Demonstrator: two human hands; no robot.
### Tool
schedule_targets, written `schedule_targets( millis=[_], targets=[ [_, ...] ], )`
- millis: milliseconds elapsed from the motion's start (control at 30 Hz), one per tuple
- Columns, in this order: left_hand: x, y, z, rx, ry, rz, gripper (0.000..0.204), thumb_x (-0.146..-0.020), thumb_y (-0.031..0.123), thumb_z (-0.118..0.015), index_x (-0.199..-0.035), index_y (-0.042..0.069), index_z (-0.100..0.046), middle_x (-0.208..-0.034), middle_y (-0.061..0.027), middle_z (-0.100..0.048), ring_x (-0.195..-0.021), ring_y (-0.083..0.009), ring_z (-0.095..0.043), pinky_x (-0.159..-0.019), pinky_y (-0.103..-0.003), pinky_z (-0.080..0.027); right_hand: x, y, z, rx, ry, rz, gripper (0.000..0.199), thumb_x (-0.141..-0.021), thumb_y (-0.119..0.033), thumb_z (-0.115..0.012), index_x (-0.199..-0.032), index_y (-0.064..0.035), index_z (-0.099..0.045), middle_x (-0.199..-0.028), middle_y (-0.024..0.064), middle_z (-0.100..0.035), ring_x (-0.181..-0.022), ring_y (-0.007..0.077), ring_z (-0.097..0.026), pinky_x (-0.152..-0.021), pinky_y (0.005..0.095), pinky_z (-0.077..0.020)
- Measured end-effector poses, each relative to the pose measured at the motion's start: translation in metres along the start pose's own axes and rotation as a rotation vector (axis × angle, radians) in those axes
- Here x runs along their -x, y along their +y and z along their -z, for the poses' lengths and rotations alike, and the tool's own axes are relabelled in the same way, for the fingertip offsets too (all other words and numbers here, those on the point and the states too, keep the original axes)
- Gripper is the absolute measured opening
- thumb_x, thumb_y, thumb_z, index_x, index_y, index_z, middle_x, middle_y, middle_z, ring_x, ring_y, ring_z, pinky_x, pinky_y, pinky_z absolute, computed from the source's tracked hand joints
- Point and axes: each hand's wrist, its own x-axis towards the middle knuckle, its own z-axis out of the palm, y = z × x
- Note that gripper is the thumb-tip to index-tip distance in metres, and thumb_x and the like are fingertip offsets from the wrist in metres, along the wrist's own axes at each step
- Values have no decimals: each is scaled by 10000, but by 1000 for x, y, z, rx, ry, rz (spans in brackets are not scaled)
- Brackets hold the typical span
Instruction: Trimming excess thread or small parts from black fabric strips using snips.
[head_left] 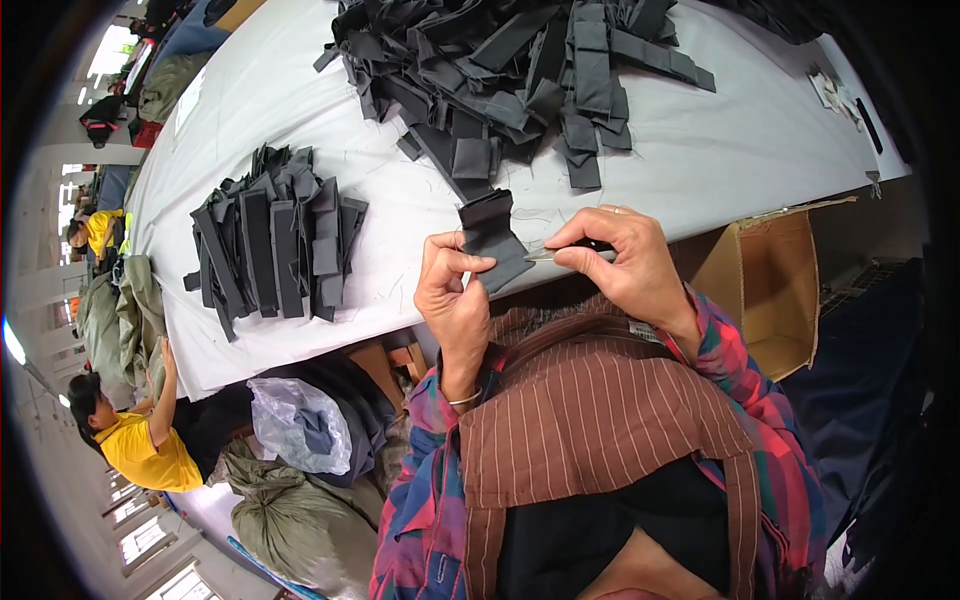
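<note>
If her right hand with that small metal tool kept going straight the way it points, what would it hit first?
Probably the dark fabric piece pinched in the left hand: the right hand aims its small metal tool leftward at the piece's edge, though depth is unclear.

Left hand and right hand raised together, fingers pinched.

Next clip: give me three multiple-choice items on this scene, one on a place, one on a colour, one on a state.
1. Where is the neat stack of strips?
A. left on the table
B. in the box
C. on the floor

2. What colour is the piece in hand?
A. white
B. dark grey
C. yellow

3. What does the right hand hold?
A. nothing
B. a bag
C. a small metal tool

Answers: 1 A, it lies on the white cloth to the person's left. 2 B, it matches the dark pile. 3 C, the fingers pinch it against the piece, which the left hand grips.
</note>
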Motion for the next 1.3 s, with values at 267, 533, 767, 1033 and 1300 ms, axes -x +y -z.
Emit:
schedule_targets(
  millis=[267, 533, 767, 1033, 1300],
  targets=[
    [0, -6, 1, 50, -11, 24, 333, -585, -210, -403, -744, -14, -620, -982, -85, -480, -933, -137, -484, -781, -177, -348, -1, 7, 6, -501, -163, -228, 86, -804, -69, -655, -848, 5, -650, -782, 28, -637, -743, 99, -569, -717, 231, -430],
    [3, 10, -4, 35, -183, 56, 311, -608, -208, -411, -742, -21, -620, -978, -80, -496, -893, -122, -508, -782, -192, -401, -19, -2, -2, -363, -284, -317, 244, -830, -101, -661, -1054, -7, -640, -820, -4, -612, -737, 38, -518, -665, 203, -428],
    [16, -6, -11, 66, -98, 201, 301, -711, -171, -499, -942, 21, -500, -928, -53, -525, -852, -96, -527, -708, -200, -482, -15, 34, -19, -458, -387, -292, 203, -818, -161, -674, -948, -6, -652, -731, 25, -626, -682, 74, -548, -643, 248, -448],
    [18, -24, -4, 187, -9, 354, 293, -794, -89, -631, -972, 37, -436, -898, -43, -573, -775, -76, -551, -699, -191, -473, -11, 37, -30, -7, -298, -136, 194, -788, -74, -676, -949, -1, -597, -750, 6, -551, -697, 72, -502, -639, 238, -426],
    [28, -35, 2, 50, -130, 507, 84, -902, 46, -563, -976, 8, -555, -849, -8, -585, -802, -54, -543, -694, -173, -435, -13, 29, -39, -54, -25, 67, 154, -676, 16, -683, -802, -15, -601, -734, 64, -561, -609, 212, -521, -556, 273, -411]
  ],
)
